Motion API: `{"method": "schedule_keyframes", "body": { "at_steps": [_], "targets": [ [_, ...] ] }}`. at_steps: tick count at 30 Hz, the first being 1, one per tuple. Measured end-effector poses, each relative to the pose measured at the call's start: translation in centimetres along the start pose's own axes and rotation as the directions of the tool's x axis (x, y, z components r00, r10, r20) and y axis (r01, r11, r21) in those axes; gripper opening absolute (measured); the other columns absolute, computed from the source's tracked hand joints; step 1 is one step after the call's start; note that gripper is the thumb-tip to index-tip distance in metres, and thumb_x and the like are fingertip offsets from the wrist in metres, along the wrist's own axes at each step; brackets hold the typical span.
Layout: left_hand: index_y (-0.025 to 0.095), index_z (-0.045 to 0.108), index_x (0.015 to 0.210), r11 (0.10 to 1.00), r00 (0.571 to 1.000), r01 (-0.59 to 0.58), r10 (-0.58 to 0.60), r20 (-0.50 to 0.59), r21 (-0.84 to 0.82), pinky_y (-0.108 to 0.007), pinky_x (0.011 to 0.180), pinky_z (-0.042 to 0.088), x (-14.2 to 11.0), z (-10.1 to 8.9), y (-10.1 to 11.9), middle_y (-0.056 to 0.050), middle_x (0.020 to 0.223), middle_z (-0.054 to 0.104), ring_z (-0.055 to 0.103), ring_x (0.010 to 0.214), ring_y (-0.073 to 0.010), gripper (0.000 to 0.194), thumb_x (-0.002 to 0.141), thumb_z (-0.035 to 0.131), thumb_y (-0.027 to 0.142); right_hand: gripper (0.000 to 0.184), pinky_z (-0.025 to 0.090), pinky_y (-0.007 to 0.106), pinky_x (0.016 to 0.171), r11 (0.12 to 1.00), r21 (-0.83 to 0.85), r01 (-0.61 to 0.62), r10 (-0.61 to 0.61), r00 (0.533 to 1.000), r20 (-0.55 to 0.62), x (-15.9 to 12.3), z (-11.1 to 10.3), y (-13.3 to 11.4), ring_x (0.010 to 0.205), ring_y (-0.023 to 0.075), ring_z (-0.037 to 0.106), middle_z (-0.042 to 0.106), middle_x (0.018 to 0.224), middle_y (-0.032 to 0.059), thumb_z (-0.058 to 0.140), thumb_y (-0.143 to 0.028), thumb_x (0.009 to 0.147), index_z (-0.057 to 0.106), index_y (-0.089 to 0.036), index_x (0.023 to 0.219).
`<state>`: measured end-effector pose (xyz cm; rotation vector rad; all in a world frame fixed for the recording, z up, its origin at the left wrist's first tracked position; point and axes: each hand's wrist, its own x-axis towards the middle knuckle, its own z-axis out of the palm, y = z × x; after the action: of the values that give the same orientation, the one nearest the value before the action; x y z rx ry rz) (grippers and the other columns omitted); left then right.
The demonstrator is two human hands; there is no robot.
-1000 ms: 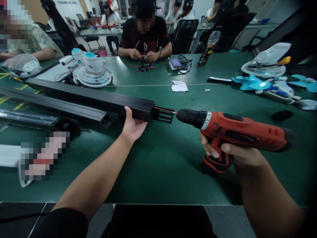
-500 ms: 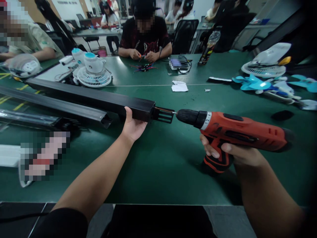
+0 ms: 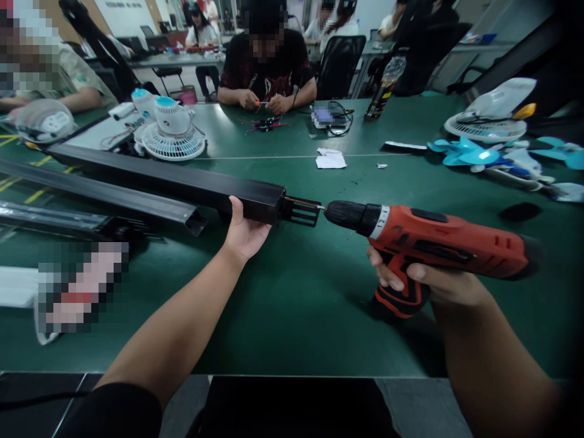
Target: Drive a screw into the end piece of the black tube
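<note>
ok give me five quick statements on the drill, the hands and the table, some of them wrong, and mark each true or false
1. The right hand grips a red and black cordless drill. True.
2. The left hand is holding a white fan. False: it holds a long black rectangular profile near one end.
3. A slotted bracket sticks out from the end of that profile. True.
4. The drill's chuck points away from the bracket. False: it points toward it.
5. A bottle stands on the green table, farther from the person than the drill. True.
</note>
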<state>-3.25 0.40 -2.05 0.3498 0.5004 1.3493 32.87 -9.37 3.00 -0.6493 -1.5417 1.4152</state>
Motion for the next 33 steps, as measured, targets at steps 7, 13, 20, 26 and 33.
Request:
{"method": "schedule_keyframes", "body": {
  "at_steps": [7,13,20,26,33],
  "targets": [
    [0.027,0.06,0.189,0.997,0.999,0.021,-0.019,0.029,-0.073,-0.046,0.14,0.067,0.2,-0.6,0.1,-0.013,0.159,0.089,0.078,0.167,-0.0337,0.083,0.124,0.066,0.079,0.032,0.072,0.033,0.056,1.0,-0.016,-0.017,0.016,0.999,-0.028,0.0,0.3,-0.1,0.053,0.0138,0.068,0.089,0.104,0.0064,0.103,-0.052,0.103,0.098,-0.031,0.127],
    [0.027,0.065,0.186,1.0,1.0,0.004,-0.004,-0.006,-0.008,-0.043,0.14,0.066,0.2,-0.5,0.0,-0.012,0.161,0.089,0.079,0.165,-0.033,0.087,0.12,0.069,0.085,0.036,0.073,0.032,0.058,1.0,0.005,0.006,-0.006,1.0,0.0,0.1,0.2,-0.2,0.056,0.0136,0.071,0.089,0.108,0.0081,0.102,-0.05,0.106,0.097,-0.029,0.135],
    [0.025,0.06,0.189,0.999,1.0,0.019,-0.018,0.026,-0.05,-0.048,0.144,0.064,0.3,-0.8,-0.1,-0.014,0.162,0.088,0.078,0.167,-0.0345,0.089,0.121,0.068,0.083,0.037,0.07,0.033,0.054,0.999,-0.032,-0.018,0.018,1.0,-0.005,0.0,0.0,-0.1,0.055,0.0148,0.068,0.089,0.105,0.0083,0.102,-0.054,0.105,0.097,-0.029,0.131],
    [0.024,0.063,0.186,0.999,1.0,0.023,-0.023,0.007,-0.041,-0.048,0.145,0.063,0.2,-0.3,0.0,-0.014,0.161,0.088,0.075,0.17,-0.0341,0.086,0.124,0.062,0.083,0.035,0.069,0.033,0.052,0.999,-0.043,-0.024,0.024,1.0,-0.01,0.0,0.2,-0.4,0.054,0.0145,0.068,0.087,0.104,0.0078,0.102,-0.054,0.105,0.097,-0.028,0.127],
    [0.024,0.068,0.183,1.0,0.999,-0.003,0.004,-0.044,0.014,-0.044,0.143,0.063,-0.3,0.8,-0.1,-0.013,0.165,0.086,0.074,0.171,-0.0343,0.087,0.122,0.064,0.086,0.036,0.073,0.033,0.057,0.999,-0.041,-0.012,0.013,1.0,0.009,0.0,-0.1,-0.2,0.056,0.0137,0.07,0.089,0.109,0.0081,0.101,-0.055,0.106,0.096,-0.026,0.128]
  ]
}}
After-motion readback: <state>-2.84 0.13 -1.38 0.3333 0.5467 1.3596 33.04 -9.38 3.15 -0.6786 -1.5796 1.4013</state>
